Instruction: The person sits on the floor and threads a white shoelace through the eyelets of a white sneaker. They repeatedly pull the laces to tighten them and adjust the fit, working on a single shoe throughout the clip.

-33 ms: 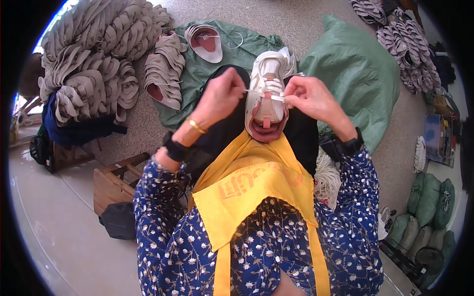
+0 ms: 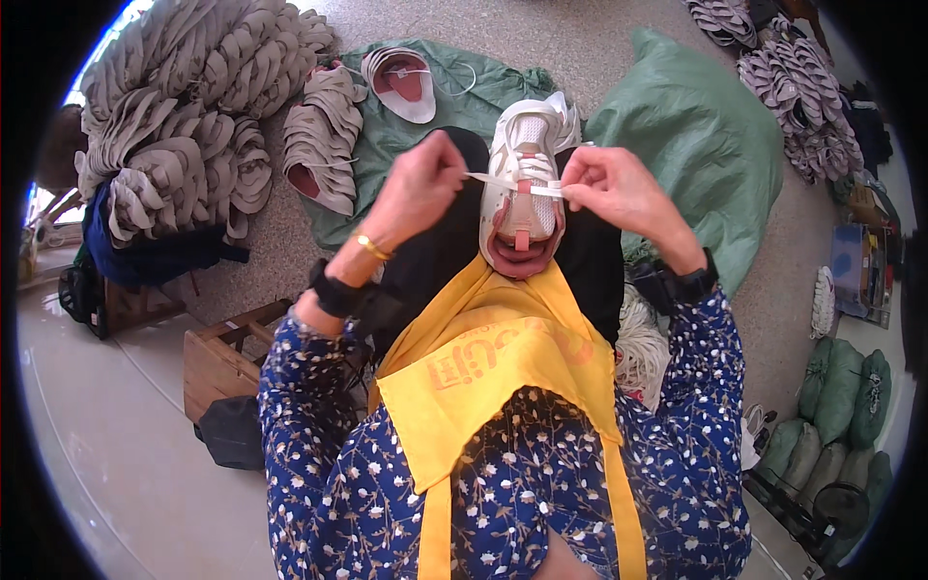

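A white and beige shoe upper (image 2: 527, 208) with pink trim rests on my lap, its pink-lined opening toward me. White shoelace (image 2: 495, 181) runs across it from side to side. My left hand (image 2: 425, 179), closed, pinches one lace end to the left of the shoe. On the other side my right hand (image 2: 617, 188) pinches the lace close to the shoe's right edge, thumb and forefinger pressed together. The lace is drawn out between the hands. Below the shoe lies my yellow apron (image 2: 503, 358).
Stacked grey shoe uppers (image 2: 174, 116) are piled at the left. One loose upper (image 2: 401, 85) lies on a green sheet (image 2: 454, 72) ahead. A full green sack (image 2: 691, 145) stands right of my knees, a bundle of white laces (image 2: 640, 348) below it. A wooden stool (image 2: 227, 353) is at my left.
My left hand has shifted a little to the left, and more lace shows between it and the shoe. My right hand has moved very slightly right.
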Demonstrator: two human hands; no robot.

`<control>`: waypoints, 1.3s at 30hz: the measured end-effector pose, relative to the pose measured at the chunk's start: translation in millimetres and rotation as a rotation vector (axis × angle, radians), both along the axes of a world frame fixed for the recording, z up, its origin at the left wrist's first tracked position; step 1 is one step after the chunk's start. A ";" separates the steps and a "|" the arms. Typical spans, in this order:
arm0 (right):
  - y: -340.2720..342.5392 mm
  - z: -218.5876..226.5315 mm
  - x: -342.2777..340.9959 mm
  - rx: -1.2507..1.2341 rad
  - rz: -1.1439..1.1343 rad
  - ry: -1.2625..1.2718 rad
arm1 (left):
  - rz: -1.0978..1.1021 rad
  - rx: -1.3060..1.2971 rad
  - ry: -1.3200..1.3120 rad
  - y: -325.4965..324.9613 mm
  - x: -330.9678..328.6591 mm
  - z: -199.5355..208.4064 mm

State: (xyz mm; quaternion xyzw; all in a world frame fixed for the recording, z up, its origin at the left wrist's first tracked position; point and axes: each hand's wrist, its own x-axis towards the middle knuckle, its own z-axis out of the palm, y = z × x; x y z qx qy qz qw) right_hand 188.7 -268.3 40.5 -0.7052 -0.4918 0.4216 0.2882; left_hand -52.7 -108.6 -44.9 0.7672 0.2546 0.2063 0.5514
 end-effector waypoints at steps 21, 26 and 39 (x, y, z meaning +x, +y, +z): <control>47.2 -24.7 -16.4 0.516 0.513 -0.694 | 0.306 0.425 0.600 93.3 -213.5 -30.7; 45.4 -13.1 -11.1 0.480 0.589 -0.615 | 0.084 0.255 0.138 38.8 -96.6 12.3; 1.3 -6.7 -2.7 0.524 0.389 -0.732 | -0.150 0.106 0.094 -31.4 2.7 31.2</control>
